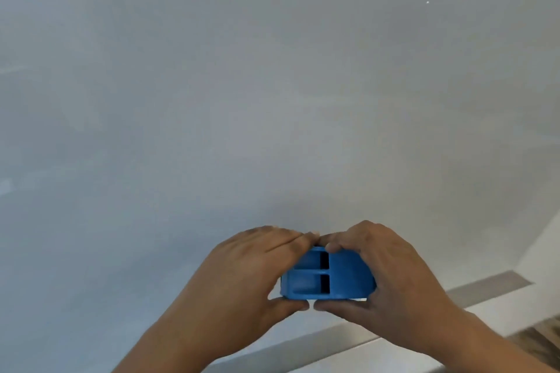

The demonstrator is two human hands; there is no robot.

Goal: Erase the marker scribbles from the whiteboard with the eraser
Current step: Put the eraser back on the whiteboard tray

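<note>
- left hand (242, 275) curled round the left end of the blue eraser (330, 278), thumb beneath, fingers on top
- eraser low on the whiteboard (272, 100), near its bottom frame; probably light, rigid plastic, slotted back; best gripped by its long edges
- right hand (391, 278) clamps the right end; no scribbles visible

The blue eraser (328, 277) lies flat low on the whiteboard (242, 100), which looks clean and shiny.
</note>
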